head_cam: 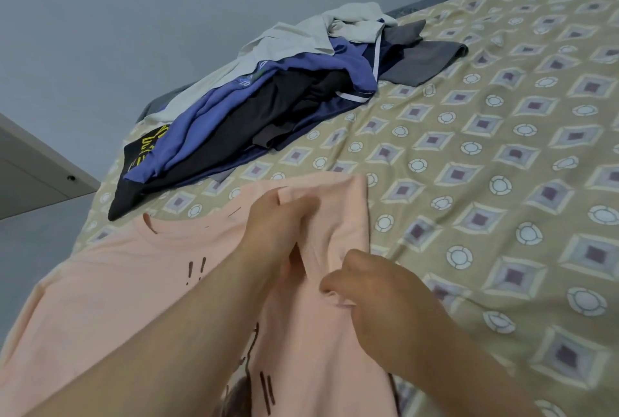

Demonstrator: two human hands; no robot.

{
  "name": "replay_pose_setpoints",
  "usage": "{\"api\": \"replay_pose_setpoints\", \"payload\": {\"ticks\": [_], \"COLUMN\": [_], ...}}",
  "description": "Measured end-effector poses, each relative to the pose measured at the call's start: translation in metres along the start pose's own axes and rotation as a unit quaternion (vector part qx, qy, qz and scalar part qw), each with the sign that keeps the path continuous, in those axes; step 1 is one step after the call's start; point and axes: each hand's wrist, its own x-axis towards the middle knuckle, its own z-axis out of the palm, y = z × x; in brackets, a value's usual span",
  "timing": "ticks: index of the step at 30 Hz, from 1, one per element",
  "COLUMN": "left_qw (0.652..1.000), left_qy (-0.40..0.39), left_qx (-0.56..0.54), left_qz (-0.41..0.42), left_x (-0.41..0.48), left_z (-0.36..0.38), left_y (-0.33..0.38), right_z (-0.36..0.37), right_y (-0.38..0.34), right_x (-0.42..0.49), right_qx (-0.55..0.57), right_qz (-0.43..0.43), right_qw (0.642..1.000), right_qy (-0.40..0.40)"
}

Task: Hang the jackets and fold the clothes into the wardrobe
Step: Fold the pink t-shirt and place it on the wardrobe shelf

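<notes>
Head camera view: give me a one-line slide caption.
Left hand and right hand pinch a peach T-shirt on the patterned bed, a clothes pile behind.

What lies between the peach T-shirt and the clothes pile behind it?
Only bare patterned bedsheet separates the peach T-shirt from the clothes pile, per the head view.

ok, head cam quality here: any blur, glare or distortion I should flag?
Head view: dim, flat, bluish light, no glare or hard shadows; the left hand and right hand on the pink T-shirt look slightly soft, the clothes pile sharper; frame tilted, wide angle stretching the bed sheet pattern near the edges.
</notes>
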Motion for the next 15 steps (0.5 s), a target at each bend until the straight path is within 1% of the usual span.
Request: {"api": "replay_pose_setpoints", "payload": {"ticks": [2, 3, 6, 8, 10, 11, 12, 14, 15], "left_qw": [0.998, 0.995, 0.973, 0.971, 0.985, 0.992, 0.995, 0.988, 0.985], "left_qy": [0.059, 0.072, 0.055, 0.062, 0.063, 0.046, 0.019, -0.044, -0.062], "left_qx": [0.021, 0.057, 0.203, 0.209, 0.147, 0.112, 0.099, 0.146, 0.162], "left_qz": [0.017, 0.033, 0.091, 0.1, 0.071, 0.045, 0.02, -0.008, -0.011], "left_x": [0.007, 0.013, 0.025, 0.032, 0.031, 0.026, 0.022, 0.011, 0.008], "left_z": [-0.01, -0.015, -0.026, -0.029, -0.035, -0.038, -0.042, -0.048, -0.049], "left_y": [-0.001, -0.003, -0.006, -0.002, -0.002, -0.003, -0.007, -0.012, -0.013], "right_z": [0.002, 0.004, 0.005, 0.004, 0.003, 0.004, 0.003, 0.002, 0.003], "right_y": [0.002, 0.003, 0.004, 0.003, 0.002, 0.002, 0.001, 0.001, 0.001], "right_x": [-0.001, -0.003, -0.005, -0.005, -0.003, -0.003, -0.004, -0.002, -0.001], "right_qx": [-0.046, -0.056, -0.036, -0.015, 0.015, 0.036, 0.052, 0.058, 0.056], "right_qz": [-0.002, 0.003, -0.005, -0.004, -0.005, -0.005, 0.002, 0.025, 0.03], "right_qw": [0.999, 0.998, 0.998, 0.999, 0.999, 0.999, 0.998, 0.997, 0.997], "right_qy": [-0.013, -0.026, -0.054, -0.052, -0.043, -0.039, -0.038, -0.045, -0.047]}}
